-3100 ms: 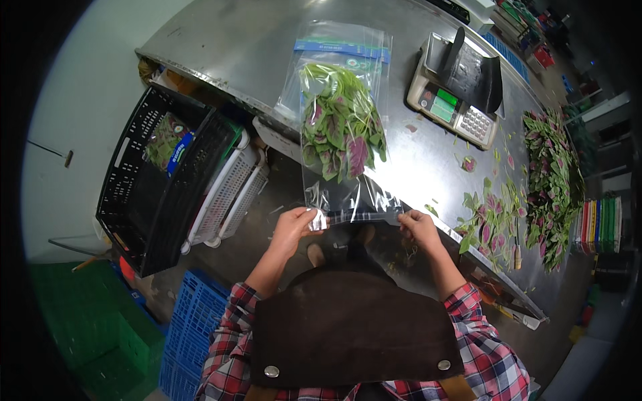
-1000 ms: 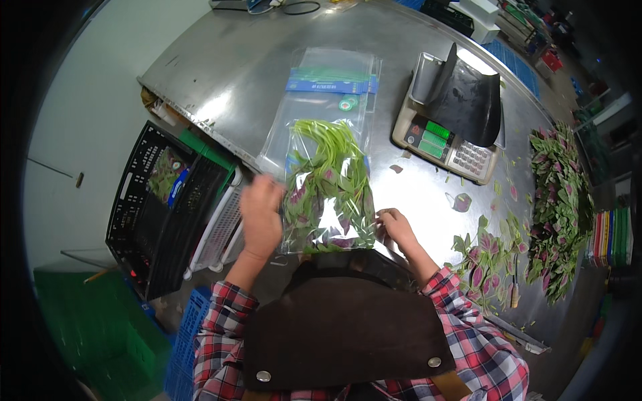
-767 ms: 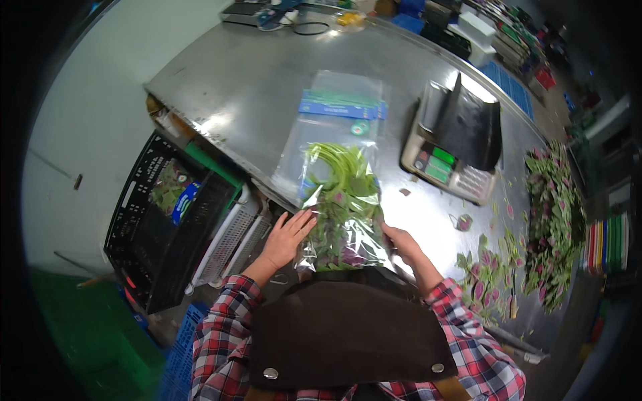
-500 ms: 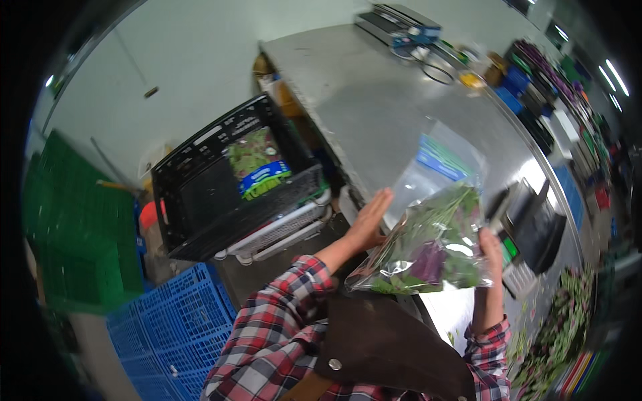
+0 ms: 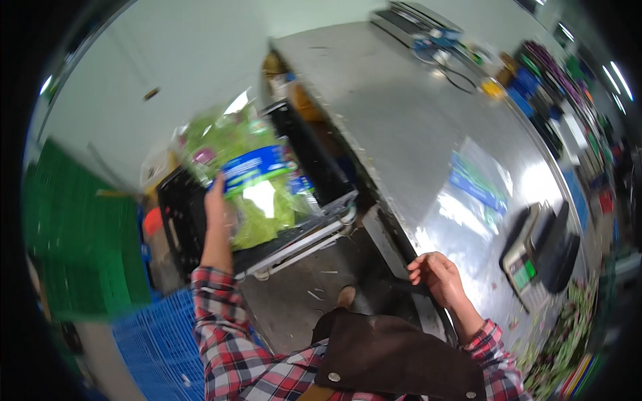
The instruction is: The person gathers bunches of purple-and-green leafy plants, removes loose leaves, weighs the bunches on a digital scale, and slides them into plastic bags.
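My left hand point(image 5: 218, 210) grips the edge of a clear plastic bag of leafy greens point(image 5: 257, 207) with a blue label band. It holds the bag above the black crate point(image 5: 314, 160), hiding much of the crate's inside. Over the near edge of the metal table point(image 5: 361, 87), my right hand point(image 5: 438, 277) has its fingers curled in, with nothing visible in them. Beyond that hand, flat clear bags with blue and green labels point(image 5: 478, 184) lie on the table. A scale with a lit green display point(image 5: 525, 271) stands to the right of them.
Loose leafy stems point(image 5: 562, 334) are heaped at the lower right. Blue crates point(image 5: 160, 347) and green crates point(image 5: 87, 234) stand at the left. A sealing machine point(image 5: 418, 27) with a cable sits at the table's far end. A gap separates the crate from the table.
The filled bag has gone from in front of me, between both hands, leftward to above the black crate, now in my left hand alone. My right hand has let go and its fingers have curled.
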The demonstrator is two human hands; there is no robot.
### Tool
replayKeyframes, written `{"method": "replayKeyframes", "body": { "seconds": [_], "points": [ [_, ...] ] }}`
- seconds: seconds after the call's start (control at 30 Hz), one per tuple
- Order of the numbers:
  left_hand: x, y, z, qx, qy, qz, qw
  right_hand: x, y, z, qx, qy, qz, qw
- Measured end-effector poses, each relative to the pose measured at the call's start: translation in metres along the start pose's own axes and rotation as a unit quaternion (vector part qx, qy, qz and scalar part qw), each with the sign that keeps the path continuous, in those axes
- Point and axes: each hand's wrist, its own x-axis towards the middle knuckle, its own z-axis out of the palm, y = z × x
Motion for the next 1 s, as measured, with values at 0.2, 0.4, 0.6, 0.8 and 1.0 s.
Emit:
{"method": "replayKeyframes", "body": {
  "seconds": [0.2,0.4,0.6,0.8,1.0],
  "points": [
    [0.11,-0.061,-0.087,0.258,-0.144,0.066,0.953,-0.011,0.025,-0.027,-0.032,0.089,0.105,0.99],
    [0.049,-0.117,0.038,0.452,0.125,0.517,0.716,-0.045,0.067,-0.08,-0.075,0.137,0.03,0.987],
    [-0.172,-0.168,0.23,0.35,-0.293,0.483,0.747,-0.133,0.066,-0.123,-0.077,0.249,-0.008,0.965],
    [-0.445,-0.241,0.262,0.073,-0.715,0.102,0.688,-0.29,0.111,-0.196,0.022,0.441,-0.029,0.897],
    [-0.587,-0.261,0.269,0.186,-0.723,-0.031,0.664,-0.438,0.123,-0.268,-0.026,0.497,-0.035,0.866]
  ]
}}
